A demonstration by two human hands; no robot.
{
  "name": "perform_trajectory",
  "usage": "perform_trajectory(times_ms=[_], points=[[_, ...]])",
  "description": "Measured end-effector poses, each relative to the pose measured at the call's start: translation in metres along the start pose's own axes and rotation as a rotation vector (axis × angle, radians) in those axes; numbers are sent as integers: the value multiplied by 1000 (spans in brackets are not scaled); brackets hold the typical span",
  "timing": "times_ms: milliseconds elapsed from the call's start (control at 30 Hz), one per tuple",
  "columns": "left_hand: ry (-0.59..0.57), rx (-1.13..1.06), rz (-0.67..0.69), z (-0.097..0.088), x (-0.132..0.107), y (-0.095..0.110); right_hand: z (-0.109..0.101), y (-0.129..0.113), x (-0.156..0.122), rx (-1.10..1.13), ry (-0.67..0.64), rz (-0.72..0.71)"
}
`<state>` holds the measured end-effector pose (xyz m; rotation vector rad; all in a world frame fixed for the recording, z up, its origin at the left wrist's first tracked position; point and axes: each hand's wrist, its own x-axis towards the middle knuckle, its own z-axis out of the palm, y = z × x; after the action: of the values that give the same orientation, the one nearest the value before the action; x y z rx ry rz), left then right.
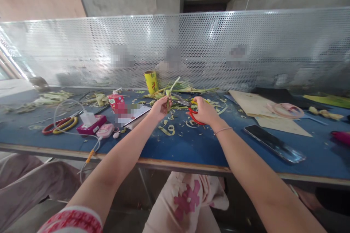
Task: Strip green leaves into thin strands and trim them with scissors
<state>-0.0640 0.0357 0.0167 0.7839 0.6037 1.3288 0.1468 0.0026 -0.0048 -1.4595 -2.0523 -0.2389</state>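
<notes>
Pinched in the fingers of my left hand (161, 107) is a pale green plant stalk (168, 94) with strips sticking up from it. My right hand (205, 111) grips scissors (194, 115) with red and yellow handles. Their metal blades point left and reach close to the stalk; whether they touch it I cannot tell. Green and whitish plant scraps (168, 130) lie on the blue tabletop under and around both hands. Behind my left hand, longer stalks (191, 90) lie in a heap beside a yellow roll (151, 82).
Left of my hands are a pink drink carton (117, 102), a purple power block (91, 124) with cables, and another pair of scissors (61, 125). To the right lie a phone (274, 143), brown paper sheets (251, 105) and a pink ring (286, 110). A perforated metal screen (164, 32) stands along the back.
</notes>
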Motion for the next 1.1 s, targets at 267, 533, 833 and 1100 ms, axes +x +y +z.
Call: perform_trajectory(times_ms=[267,533,833,1100], points=[[10,-11,-30,-1,1,-3,-2,-9,-1,-44,52,-34],[-73,-51,-49,0,-1,-5,1,-12,-1,-58,118,-53],[-150,16,-41,0,-3,-9,-1,-16,-1,-55,119,-28],[-137,65,-31,0,-2,-12,0,-16,1,-62,95,5]])
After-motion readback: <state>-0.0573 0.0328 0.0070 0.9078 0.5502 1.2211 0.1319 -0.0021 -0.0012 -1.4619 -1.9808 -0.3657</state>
